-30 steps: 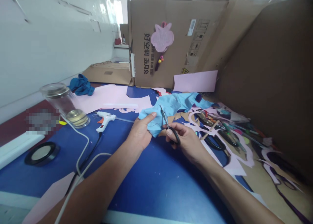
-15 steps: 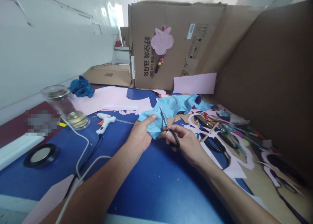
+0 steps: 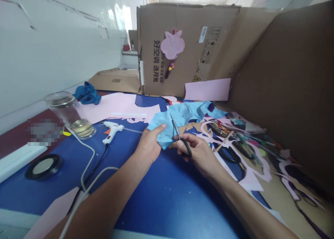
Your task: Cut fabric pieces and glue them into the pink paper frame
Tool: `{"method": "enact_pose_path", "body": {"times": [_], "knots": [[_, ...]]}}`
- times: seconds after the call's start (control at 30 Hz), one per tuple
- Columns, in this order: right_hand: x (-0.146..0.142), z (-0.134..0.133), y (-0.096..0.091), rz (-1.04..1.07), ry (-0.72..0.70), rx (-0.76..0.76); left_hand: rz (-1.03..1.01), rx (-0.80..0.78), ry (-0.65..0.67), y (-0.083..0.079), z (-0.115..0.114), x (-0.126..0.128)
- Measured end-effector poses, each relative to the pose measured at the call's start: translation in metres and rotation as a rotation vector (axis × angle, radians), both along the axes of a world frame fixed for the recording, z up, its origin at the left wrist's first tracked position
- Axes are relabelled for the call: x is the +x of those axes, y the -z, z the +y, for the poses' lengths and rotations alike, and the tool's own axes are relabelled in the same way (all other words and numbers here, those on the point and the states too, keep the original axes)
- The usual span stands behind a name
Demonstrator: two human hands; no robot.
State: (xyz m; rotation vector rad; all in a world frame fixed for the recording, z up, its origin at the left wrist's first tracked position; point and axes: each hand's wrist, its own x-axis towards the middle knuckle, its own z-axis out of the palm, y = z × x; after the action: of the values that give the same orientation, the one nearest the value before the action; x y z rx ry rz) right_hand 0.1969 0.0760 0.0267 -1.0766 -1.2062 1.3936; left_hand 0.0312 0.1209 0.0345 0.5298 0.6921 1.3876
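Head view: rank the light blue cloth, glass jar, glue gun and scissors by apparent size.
1. light blue cloth
2. glass jar
3. glue gun and scissors: look alike; scissors partly hidden by the right hand.

Centre of the frame, on the table [image 3: 167, 197]: cloth [image 3: 186, 115], pinched at its near left end by the left hand [image 3: 150, 146]. Just right of that, the right hand [image 3: 198, 153] with scissors [image 3: 180, 138], blades pointing up-frame across the cloth's edge. Left of the hands: glue gun [image 3: 112, 129], then glass jar [image 3: 70, 114] farther left, tape roll [image 3: 44, 166] below it at lower left. Upper centre, behind the cloth: cardboard box [image 3: 188, 33], with paper sheet [image 3: 207, 89] leaning at its foot. Right of centre: paper scraps [image 3: 247, 166] spread over the table.
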Motion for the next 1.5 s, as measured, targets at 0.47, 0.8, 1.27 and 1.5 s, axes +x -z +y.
{"method": "enact_pose_path", "body": {"times": [0.47, 0.8, 1.27, 1.5], "knots": [[0.001, 0.001, 0.0, 0.012, 0.001, -0.008, -0.004, 0.044, 0.002, 0.001, 0.002, -0.001], [0.002, 0.001, 0.002, 0.009, 0.013, -0.012, -0.009, 0.025, 0.02, -0.002, 0.003, -0.003], [0.016, -0.003, -0.011, 0.064, -0.05, 0.023, 0.026, 0.103, 0.169, -0.008, 0.015, -0.025], [0.015, -0.005, -0.014, 0.065, -0.1, 0.034, 0.034, 0.155, 0.186, -0.009, 0.021, -0.032]]}}
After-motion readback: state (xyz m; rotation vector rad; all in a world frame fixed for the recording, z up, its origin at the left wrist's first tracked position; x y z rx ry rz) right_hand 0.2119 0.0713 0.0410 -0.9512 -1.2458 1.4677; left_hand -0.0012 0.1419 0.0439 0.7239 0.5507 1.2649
